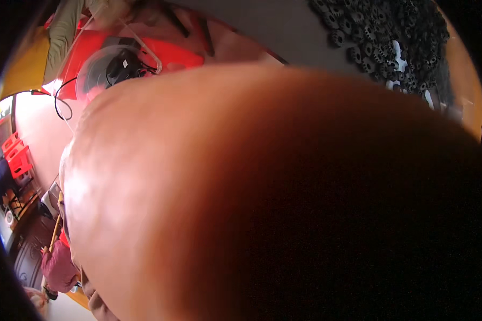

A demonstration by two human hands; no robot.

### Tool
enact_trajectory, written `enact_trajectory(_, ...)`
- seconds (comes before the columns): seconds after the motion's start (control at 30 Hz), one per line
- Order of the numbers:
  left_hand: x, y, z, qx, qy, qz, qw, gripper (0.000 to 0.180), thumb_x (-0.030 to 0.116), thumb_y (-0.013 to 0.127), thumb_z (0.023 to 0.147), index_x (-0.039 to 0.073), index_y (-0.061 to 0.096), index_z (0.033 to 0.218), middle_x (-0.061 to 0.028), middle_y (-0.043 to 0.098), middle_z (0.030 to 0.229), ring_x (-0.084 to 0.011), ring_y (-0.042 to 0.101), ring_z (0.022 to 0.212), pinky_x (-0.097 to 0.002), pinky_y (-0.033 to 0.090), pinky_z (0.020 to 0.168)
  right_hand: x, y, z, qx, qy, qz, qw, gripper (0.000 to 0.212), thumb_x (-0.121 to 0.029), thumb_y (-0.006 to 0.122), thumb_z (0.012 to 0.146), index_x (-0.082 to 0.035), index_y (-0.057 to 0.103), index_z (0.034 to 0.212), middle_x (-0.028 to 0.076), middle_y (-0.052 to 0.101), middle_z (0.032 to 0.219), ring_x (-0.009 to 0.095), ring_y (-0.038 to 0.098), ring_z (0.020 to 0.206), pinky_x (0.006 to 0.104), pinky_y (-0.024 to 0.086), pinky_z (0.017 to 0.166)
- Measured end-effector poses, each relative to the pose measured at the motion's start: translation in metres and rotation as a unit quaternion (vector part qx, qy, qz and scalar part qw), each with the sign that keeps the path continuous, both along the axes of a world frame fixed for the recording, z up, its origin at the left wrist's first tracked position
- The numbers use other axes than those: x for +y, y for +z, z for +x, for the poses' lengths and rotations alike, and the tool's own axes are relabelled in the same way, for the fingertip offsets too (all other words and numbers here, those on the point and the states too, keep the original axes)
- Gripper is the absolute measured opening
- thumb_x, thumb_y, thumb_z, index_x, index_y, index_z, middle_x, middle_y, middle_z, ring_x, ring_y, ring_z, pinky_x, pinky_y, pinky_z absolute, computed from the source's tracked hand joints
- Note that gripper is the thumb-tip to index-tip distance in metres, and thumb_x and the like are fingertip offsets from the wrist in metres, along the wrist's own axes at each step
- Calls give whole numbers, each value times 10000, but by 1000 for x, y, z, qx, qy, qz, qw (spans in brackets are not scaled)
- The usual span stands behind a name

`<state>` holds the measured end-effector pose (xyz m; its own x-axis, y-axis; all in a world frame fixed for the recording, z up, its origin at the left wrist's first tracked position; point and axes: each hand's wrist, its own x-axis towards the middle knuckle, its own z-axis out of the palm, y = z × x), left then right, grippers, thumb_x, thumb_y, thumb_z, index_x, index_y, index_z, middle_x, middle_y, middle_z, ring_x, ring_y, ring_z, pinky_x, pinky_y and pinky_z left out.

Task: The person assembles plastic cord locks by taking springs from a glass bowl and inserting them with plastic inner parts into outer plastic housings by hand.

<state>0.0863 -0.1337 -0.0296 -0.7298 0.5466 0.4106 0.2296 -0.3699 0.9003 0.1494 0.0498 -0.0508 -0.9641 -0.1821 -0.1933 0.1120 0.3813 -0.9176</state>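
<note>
In the head view, a heap of black toothed pieces (377, 35) lies top right. Below and left of the heap, a blurred hand or forearm (139, 176) covers most of the view; which side, and whether its grip is spread or pinching, one cannot tell. Far left of the heap are red seats (19, 159).

A round, translucent object (85, 72) with a dark black piece (122, 68) shows against a bright red surface (179, 53), a thin black cable (56, 101) curving beside it; farther left are bright red plastic chairs (20, 163) and a person (60, 267) in a dark pink top
</note>
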Motion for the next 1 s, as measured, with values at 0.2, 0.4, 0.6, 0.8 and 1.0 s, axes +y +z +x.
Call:
enact_trajectory(0.2, 4, 10, -10, 8, -40, 28, 999, 183, 235, 642, 823, 72, 611, 746, -40, 573, 749, -145, 491, 571, -298, 336, 499, -1, 2, -2, -9, -26, 17, 999, 269, -83, 676, 760, -11, 629, 1015, 150, 636, 1023, 303, 599, 960, 364, 462, 839)
enact_trajectory(0.4, 7, 15, -10, 9, -113, 93, 989, 195, 239, 643, 833, 65, 619, 748, -44, 581, 749, -145, 496, 573, -297, 336, 499, -7, 1, -6, 22, 4, 22, 999, 313, -96, 676, 745, -15, 610, 1040, 145, 624, 1037, 311, 590, 969, 375, 461, 851)
enact_trajectory(0.6, 18, 19, -4, -4, -234, 239, 942, 208, 244, 643, 844, 59, 627, 750, -47, 589, 750, -145, 500, 574, -296, 336, 500, -19, 7, 10, 21, -47, -12, 999, 285, -49, 682, 750, -18, 610, 1024, 141, 622, 977, 297, 602, 905, 333, 467, 788)
enact_trajectory(0.8, 32, 20, -2, -37, -374, 388, 842, 221, 249, 643, 854, 53, 635, 752, -51, 596, 751, -145, 505, 576, -295, 335, 500, -31, 3, 30, 116, -58, -5, 992, 287, -49, 673, 758, -19, 605, 1035, 138, 623, 966, 284, 605, 900, 328, 469, 775)
enact_trajectory(1.0, -13, 25, -9, -24, -274, 310, 910, 315, 356, 596, 861, 84, 592, 702, -36, 544, 732, -147, 475, 610, -320, 324, 534, -28, 46, 60, 161, -231, -7, 960, 173, -74, 559, 831, 15, 639, 955, 122, 654, 935, 202, 609, 872, 290, 465, 746)
